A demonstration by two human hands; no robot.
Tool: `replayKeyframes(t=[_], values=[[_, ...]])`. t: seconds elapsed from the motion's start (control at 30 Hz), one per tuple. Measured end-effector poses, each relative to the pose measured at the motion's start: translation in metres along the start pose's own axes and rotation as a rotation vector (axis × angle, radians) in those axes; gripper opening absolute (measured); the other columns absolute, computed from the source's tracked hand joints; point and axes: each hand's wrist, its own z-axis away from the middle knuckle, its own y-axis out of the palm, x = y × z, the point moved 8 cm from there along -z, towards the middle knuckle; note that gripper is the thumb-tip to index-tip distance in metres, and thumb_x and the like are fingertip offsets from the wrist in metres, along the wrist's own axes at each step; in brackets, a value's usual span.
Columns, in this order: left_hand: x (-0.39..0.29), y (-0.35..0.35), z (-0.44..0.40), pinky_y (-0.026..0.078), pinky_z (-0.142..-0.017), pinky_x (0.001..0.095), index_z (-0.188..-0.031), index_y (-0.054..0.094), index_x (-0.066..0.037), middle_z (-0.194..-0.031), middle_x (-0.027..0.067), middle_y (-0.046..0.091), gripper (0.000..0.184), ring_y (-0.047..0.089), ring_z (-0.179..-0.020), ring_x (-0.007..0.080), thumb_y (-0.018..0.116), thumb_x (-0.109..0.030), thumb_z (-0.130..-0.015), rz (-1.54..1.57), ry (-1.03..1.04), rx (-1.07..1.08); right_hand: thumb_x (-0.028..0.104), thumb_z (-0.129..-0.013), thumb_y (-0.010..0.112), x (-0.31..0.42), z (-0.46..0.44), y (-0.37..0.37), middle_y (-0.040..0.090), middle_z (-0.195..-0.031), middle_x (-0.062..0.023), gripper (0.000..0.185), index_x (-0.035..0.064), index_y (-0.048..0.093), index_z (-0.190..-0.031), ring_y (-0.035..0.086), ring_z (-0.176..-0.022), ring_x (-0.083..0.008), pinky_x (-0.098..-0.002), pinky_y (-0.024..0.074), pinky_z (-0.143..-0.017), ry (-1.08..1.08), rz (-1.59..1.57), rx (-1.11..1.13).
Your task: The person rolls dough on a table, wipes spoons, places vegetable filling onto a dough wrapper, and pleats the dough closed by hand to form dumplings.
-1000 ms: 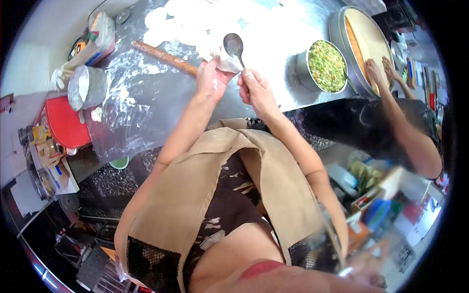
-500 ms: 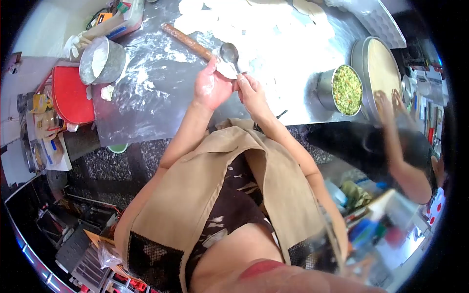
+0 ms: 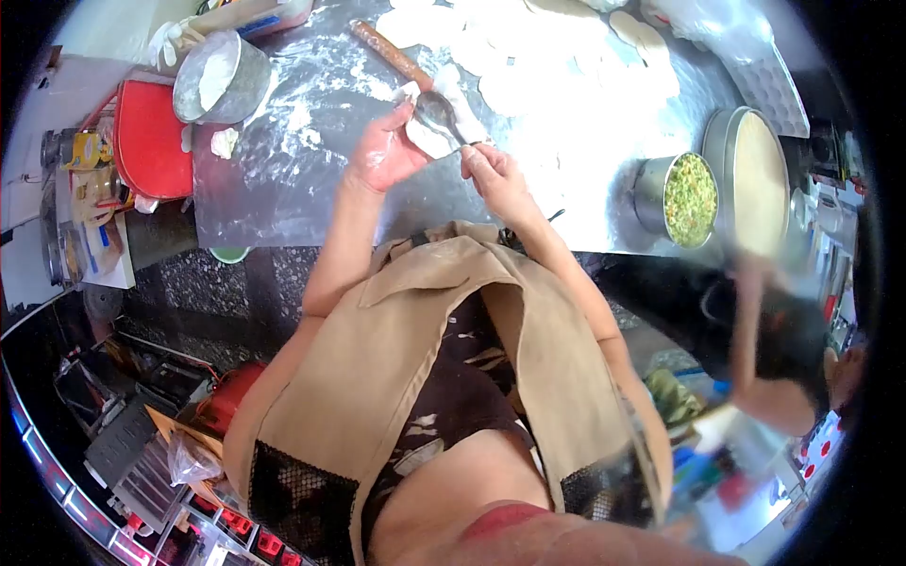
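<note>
On the metal bench, flat dough rounds lie toward the far edge, filling sits in a pot near the right corner, and the left hand holds an unclosed wrapper beneath the spoon gripped in the right hand.

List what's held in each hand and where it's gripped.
Right hand: spoon, by the handle. Left hand: thin white dough round, at the edge nearest that hand; exact finger placement underneath is hidden.
</note>
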Motion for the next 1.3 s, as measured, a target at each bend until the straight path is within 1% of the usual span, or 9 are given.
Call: replayKeyframes(t=[0.23, 0.57, 0.8, 0.9, 0.97, 1.0, 1.03, 1.1, 1.3], values=[[-0.01, 0.006, 0.022, 0.035, -0.097, 0.0556, -0.124, 0.04, 0.002, -0.126, 0.018, 0.045, 0.04, 0.045, -0.117, 0.0317, 0.038, -0.023, -0.092, 0.016, -0.151, 0.029, 0.028, -0.088, 0.05, 0.014, 0.008, 0.002, 0.04, -0.054, 0.0027, 0.033, 0.0043, 0.057, -0.067, 0.036, -0.053, -0.0066, -0.025, 0.0301, -0.049, -0.043, 0.148, 0.153], [-0.011, -0.012, 0.025, 0.043, -0.092, 0.0407, -0.123, 0.042, 0.0, -0.122, 0.0128, 0.049, 0.04, 0.052, -0.107, 0.0239, 0.052, -0.016, -0.088, -0.515, -0.177, -0.045, 0.029, -0.088, 0.051, 0.035, 0.011, -0.013, 0.04, -0.054, 0.0019, 0.033, 0.0036, 0.058, -0.068, 0.036, -0.054, -0.0075, -0.0259, 0.0303, -0.048, -0.124, 0.199, 0.217], [-0.034, -0.006, 0.017, 0.043, -0.093, 0.0395, -0.119, 0.046, 0.002, -0.116, 0.0129, 0.054, 0.035, 0.054, -0.105, 0.0234, 0.053, -0.012, -0.087, -0.265, -0.033, -0.19, 0.033, -0.088, 0.051, 0.022, -0.011, -0.018, 0.038, -0.052, 0.0033, 0.036, 0.0039, 0.059, -0.068, 0.034, -0.051, -0.0069, -0.0255, 0.0288, -0.047, -0.156, 0.214, 0.174], [-0.058, 0.008, 0.015, 0.049, -0.079, 0.0303, -0.109, 0.055, 0.001, -0.106, 0.0078, 0.057, 0.025, 0.057, -0.091, 0.0167, 0.056, -0.007, -0.086, -0.5, 0.245, -0.3, 0.03, -0.086, 0.05, 0.007, -0.023, -0.023, 0.039, -0.052, 0.0028, 0.034, 0.0031, 0.06, -0.069, 0.036, -0.051, -0.0066, -0.0254, 0.0299, -0.047, 0.003, 0.22, 0.039], [-0.089, 0.024, 0.028, 0.046, -0.069, 0.0262, -0.099, 0.062, -0.001, -0.097, 0.0043, 0.057, 0.017, 0.054, -0.081, 0.0135, 0.059, -0.008, -0.084, -1.321, 0.682, -0.656, 0.023, -0.083, 0.045, 0.003, -0.029, -0.025, 0.042, -0.052, 0.0016, 0.028, 0.0021, 0.061, -0.073, 0.04, -0.051, -0.0073, -0.0258, 0.0318, -0.047, 0.081, 0.039, -0.057], [-0.087, 0.046, 0.035, 0.042, -0.062, 0.0255, -0.09, 0.066, -0.004, -0.088, 0.0033, 0.055, 0.012, 0.051, -0.073, 0.0139, 0.062, -0.004, -0.079, -1.627, 1.098, -0.624, 0.023, -0.083, 0.045, 0.005, -0.03, -0.022, 0.042, -0.052, 0.0016, 0.028, 0.0021, 0.061, -0.073, 0.04, -0.051, -0.0073, -0.0258, 0.0318, -0.047, 0.083, 0.038, -0.053], [-0.083, 0.044, 0.031, 0.042, -0.062, 0.0255, -0.09, 0.066, -0.004, -0.088, 0.0033, 0.055, 0.012, 0.051, -0.073, 0.0139, 0.062, -0.004, -0.079, -1.631, 1.1, -0.627, 0.02, -0.082, 0.043, 0.01, -0.03, -0.02, 0.044, -0.053, 0.0003, 0.027, 0.0014, 0.062, -0.076, 0.042, -0.051, -0.0085, -0.0265, 0.0336, -0.048, 0.095, 0.025, -0.04], [-0.043, 0.079, 0.031, 0.043, -0.063, 0.0261, -0.089, 0.067, -0.005, -0.082, 0.0044, 0.053, 0.018, 0.051, -0.072, 0.0171, 0.065, 0.0, -0.072, -2.276, 1.535, -0.358, 0.017, -0.08, 0.041, 0.011, -0.031, -0.015, 0.047, -0.053, -0.0009, 0.027, 0.0008, 0.062, -0.078, 0.044, -0.051, -0.0096, -0.0272, 0.0353, -0.049, 0.105, 0.014, -0.029], [-0.021, 0.055, -0.003, 0.046, -0.077, 0.0352, -0.105, 0.06, -0.001, -0.099, 0.0112, 0.057, 0.034, 0.053, -0.087, 0.0281, 0.063, -0.005, -0.072, -2.402, 1.263, -0.329, 0.015, -0.085, 0.039, 0.01, -0.029, -0.005, 0.041, -0.052, 0.0027, 0.025, 0.0007, 0.059, -0.083, 0.036, -0.046, -0.0055, -0.022, 0.03, -0.045, -0.101, 0.118, -0.152]])
